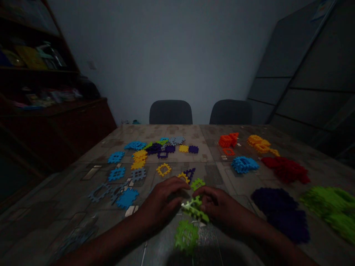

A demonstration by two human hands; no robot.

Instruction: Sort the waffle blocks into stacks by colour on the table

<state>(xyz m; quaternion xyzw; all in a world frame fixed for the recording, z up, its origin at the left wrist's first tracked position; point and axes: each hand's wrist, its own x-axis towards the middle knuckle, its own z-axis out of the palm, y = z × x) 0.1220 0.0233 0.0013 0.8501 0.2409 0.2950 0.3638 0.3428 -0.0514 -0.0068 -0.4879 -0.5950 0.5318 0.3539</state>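
My right hand (217, 203) pinches light-green toothed building pieces (195, 210) between thumb and fingers, tilted above the table. Just left of them is my left hand (169, 195), its fingers arched and its thumb apart, with nothing visible in its grip. Its thumb tip comes close to the green pieces; whether it touches them I cannot tell. Below both hands lies a green square piece with a window pattern (186, 236). Another green piece (198, 183) rests just beyond my fingertips, near a purple triangular frame (190, 174) and a yellow piece partly behind my left hand.
Loose blue, yellow, grey and purple pieces (138, 173) spread over the left of the table. Sorted piles stand at right: orange (229, 140), yellow (260, 144), blue (244, 164), red (287, 169), purple (280, 210) and green (332, 208). Two chairs (170, 112) stand behind the table.
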